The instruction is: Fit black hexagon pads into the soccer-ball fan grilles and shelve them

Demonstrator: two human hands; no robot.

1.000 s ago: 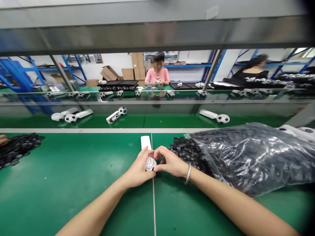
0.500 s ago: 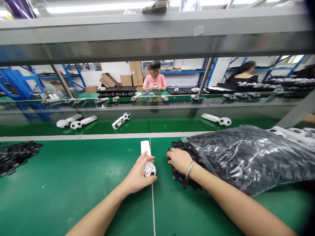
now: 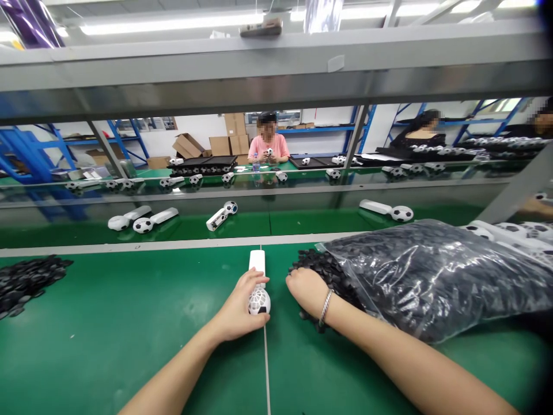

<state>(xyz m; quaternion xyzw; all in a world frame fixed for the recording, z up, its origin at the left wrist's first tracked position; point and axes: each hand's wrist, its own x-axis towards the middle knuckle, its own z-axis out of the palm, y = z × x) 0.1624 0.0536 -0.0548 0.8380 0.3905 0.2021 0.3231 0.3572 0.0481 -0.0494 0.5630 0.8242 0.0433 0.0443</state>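
Note:
My left hand (image 3: 238,304) is shut around a white handheld device shaped like a football, gripping its lattice-patterned ball head (image 3: 260,301). The device's white handle (image 3: 257,261) points away from me on the green work mat (image 3: 129,351). The lattice has no black patches showing. My right hand (image 3: 306,292) rests at the edge of a heap of black hexagonal patches (image 3: 324,274), and its fingers are curled out of sight. A clear plastic bag (image 3: 432,276) full of the same patches lies open beside the heap.
A second heap of black patches (image 3: 26,282) lies at the left of the mat. Finished football-patterned devices (image 3: 223,215) lie on a green belt beyond a grey rail. White devices (image 3: 510,230) sit at far right. A co-worker in a pink shirt (image 3: 266,147) works across the line.
My right hand has let go of the ball head and moved right onto the black patches. My left hand keeps hold of the device, which now stands lower and with its handle pointing away.

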